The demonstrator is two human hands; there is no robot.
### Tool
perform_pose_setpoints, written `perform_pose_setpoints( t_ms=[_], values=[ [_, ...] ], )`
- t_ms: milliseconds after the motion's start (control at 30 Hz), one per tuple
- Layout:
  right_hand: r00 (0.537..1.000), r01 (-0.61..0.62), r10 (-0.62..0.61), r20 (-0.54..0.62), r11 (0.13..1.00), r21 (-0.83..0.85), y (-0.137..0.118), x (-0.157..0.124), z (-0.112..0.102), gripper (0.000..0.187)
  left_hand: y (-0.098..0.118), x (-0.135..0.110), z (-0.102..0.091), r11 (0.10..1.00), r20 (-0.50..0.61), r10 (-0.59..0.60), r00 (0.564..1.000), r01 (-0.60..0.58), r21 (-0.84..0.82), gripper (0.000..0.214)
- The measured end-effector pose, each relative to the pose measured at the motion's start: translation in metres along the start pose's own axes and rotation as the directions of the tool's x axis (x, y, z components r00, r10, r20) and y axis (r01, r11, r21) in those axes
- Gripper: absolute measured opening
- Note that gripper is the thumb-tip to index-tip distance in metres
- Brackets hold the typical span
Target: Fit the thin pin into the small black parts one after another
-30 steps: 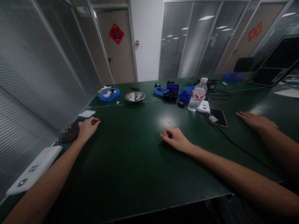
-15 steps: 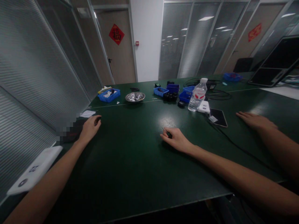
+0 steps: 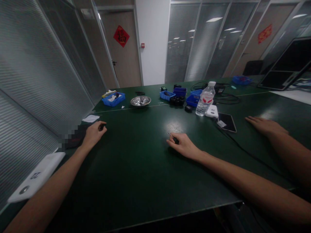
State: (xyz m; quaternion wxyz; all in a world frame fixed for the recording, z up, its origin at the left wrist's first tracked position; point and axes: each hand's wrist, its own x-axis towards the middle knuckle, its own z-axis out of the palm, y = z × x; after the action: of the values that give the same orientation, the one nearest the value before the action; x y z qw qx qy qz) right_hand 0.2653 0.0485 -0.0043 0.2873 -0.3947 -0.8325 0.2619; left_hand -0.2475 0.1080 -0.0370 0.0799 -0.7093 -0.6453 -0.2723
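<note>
At the left side of the dark green table [image 3: 136, 155], my left hand [image 3: 93, 134] is closed around a small black object [image 3: 101, 126], mostly hidden by the fingers; its kind does not show. My right hand [image 3: 183, 145] rests near the middle of the table. Its fingers are curled around what looks like a small screwdriver [image 3: 175, 140], with a dark handle and a thin metal shaft pointing up and left. A black item [image 3: 74, 137], partly blurred out, and a white paper [image 3: 91, 118] lie near my left hand.
Another person's hand [image 3: 267, 125] lies flat at the right. A metal bowl [image 3: 140, 105] and a blue tray [image 3: 113, 103] stand at the back. A water bottle [image 3: 205, 99] is near a tablet [image 3: 228, 122] and a cable [image 3: 240, 149]. A white power bank-like device [image 3: 36, 176] lies at the left edge.
My left hand has shifted very slightly to the right, still holding the black object. My right hand and the other person's hand stay practically in place.
</note>
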Motion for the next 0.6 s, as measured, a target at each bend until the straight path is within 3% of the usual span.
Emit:
perform_pose_setpoints(
  t_ms=[167,300,467,600],
  values=[
    [1.000,-0.004,0.004,0.004,1.000,0.005,0.000,0.000,0.000,0.027,0.000,-0.001,-0.002,1.000,0.008,-0.014,1.000,0.014,0.001,0.032],
    [1.000,-0.010,0.010,0.009,1.000,0.013,0.001,-0.001,0.000,0.027,-0.001,0.000,-0.002,0.993,-0.104,-0.111,0.988,0.106,-0.056,0.033],
    [1.000,0.007,-0.007,0.002,1.000,0.012,0.003,-0.001,0.001,0.027,-0.007,0.004,-0.001,0.914,-0.285,-0.358,0.889,0.271,-0.302,0.039],
    [1.000,-0.003,0.003,0.000,1.000,-0.002,0.004,0.000,0.002,0.027,-0.012,0.006,0.001,0.852,-0.251,-0.424,0.870,0.290,-0.435,0.039]
  ],
)
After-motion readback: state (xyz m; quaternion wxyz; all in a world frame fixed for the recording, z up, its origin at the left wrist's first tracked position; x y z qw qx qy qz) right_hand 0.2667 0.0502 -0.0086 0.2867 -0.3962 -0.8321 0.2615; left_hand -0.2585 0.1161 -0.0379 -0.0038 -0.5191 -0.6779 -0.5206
